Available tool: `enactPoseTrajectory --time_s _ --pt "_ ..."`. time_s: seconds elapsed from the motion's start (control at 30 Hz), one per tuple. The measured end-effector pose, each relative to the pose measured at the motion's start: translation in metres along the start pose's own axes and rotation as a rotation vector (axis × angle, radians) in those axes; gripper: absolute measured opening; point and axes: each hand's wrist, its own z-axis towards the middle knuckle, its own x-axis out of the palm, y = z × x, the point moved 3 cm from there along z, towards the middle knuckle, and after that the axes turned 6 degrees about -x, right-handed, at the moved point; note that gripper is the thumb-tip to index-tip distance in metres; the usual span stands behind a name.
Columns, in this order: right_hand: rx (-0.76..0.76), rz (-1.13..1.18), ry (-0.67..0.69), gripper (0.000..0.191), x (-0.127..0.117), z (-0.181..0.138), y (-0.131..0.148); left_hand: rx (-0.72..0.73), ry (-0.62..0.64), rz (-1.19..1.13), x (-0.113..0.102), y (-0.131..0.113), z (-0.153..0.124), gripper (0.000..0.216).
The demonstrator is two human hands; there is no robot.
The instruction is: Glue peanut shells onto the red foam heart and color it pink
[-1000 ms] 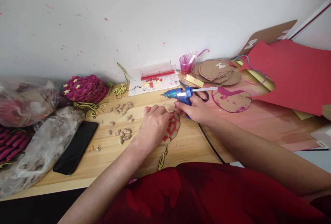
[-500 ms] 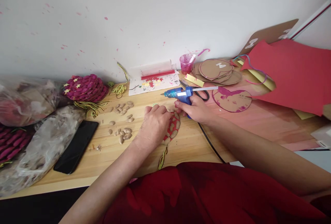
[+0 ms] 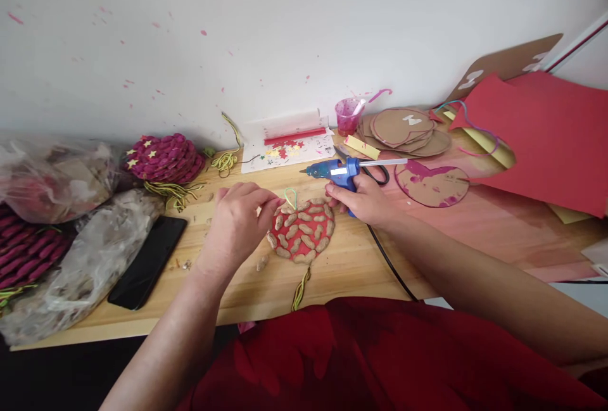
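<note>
Left hand (image 3: 240,224) shifts left to edge of peanut-studded red disc (image 3: 305,230); more disc face, full green cord loop (image 3: 295,200), one loose peanut (image 3: 262,263) now uncovered.

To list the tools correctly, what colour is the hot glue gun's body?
The hot glue gun's body is blue, best seen in the head view.

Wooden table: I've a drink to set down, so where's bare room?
Bare wood lies between the peanut-covered red disc and the black cord; pink-stained wood between the purple-painted cardboard cutout and right forearm. The left end is crowded: clear plastic bags, black rectangular phone.
</note>
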Motion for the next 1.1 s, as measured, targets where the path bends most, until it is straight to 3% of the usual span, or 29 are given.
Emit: enactPoseTrajectory --time_s 0.13,0.27,0.6,0.83,1.1 --pt "-0.002 0.001 0.015 0.019 0.0 -0.002 0.005 -0.043 -0.008 -0.017 -0.007 0.013 -0.008 0.034" --pt "0.017 0.023 0.003 0.021 0.0 -0.003 0.006 -0.084 -0.048 -0.127 -0.009 0.025 -0.019 0.022" --pt "0.003 0.028 0.019 0.021 0.002 -0.005 0.009 -0.085 -0.003 -0.097 0.003 0.036 -0.037 0.033" --pt "-0.005 0.035 -0.013 0.026 -0.001 -0.005 0.007 0.036 0.013 -0.205 0.011 0.008 -0.025 0.018" --pt "0.023 -0.02 -0.04 0.016 -0.003 -0.006 0.016 0.206 0.127 -0.08 0.029 -0.031 0.007 0.012"
